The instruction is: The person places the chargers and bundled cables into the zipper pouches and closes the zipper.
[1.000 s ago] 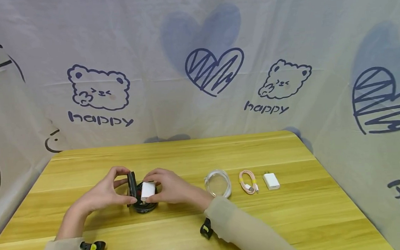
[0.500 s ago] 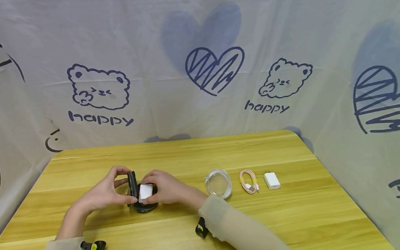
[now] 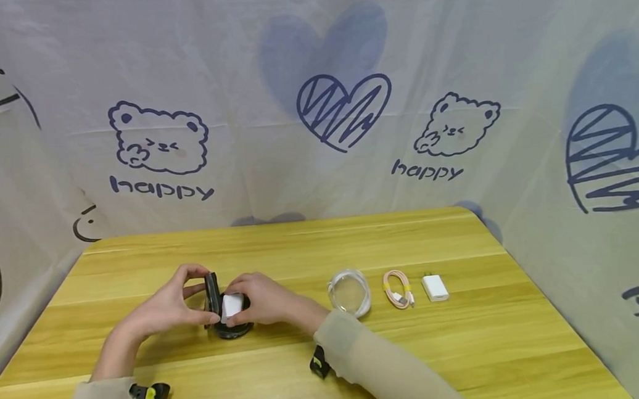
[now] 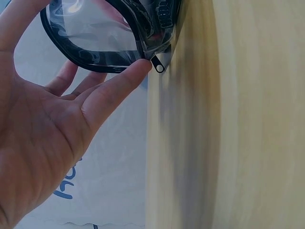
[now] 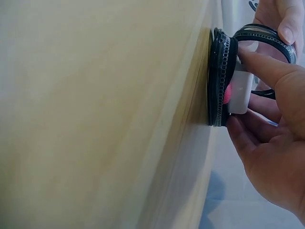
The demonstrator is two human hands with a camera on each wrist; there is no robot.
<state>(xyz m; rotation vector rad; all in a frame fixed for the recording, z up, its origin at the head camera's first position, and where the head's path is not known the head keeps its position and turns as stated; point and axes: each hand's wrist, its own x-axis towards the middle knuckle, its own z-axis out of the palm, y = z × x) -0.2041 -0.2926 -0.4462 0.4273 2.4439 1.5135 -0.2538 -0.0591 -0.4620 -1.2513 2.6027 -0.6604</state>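
A small zip pouch [image 3: 212, 293] with black trim and a clear window stands unzipped on the table, its lid upright. My left hand [image 3: 162, 306] holds that lid between thumb and fingers; the thumb lies beside a zipper pull [image 4: 157, 65] in the left wrist view. My right hand [image 3: 265, 302] grips a white charger [image 3: 232, 306] by its sides, right at the pouch's opening. In the right wrist view the charger [image 5: 241, 90] sits against the zippered base [image 5: 219, 81], and something pink [image 5: 227, 94] shows inside. The far side of the charger is hidden.
Right of the hands, a coiled white cable [image 3: 363, 295], a coiled pink cable [image 3: 396, 280] with yellow ties and a second white charger [image 3: 435, 288] lie in a row on the wooden table [image 3: 365, 369]. Behind hangs a printed cloth [image 3: 259, 135].
The right hand has moved slightly left and lower, bringing the charger down against the pouch base near the lid. The left hand keeps the lid up in the same place.
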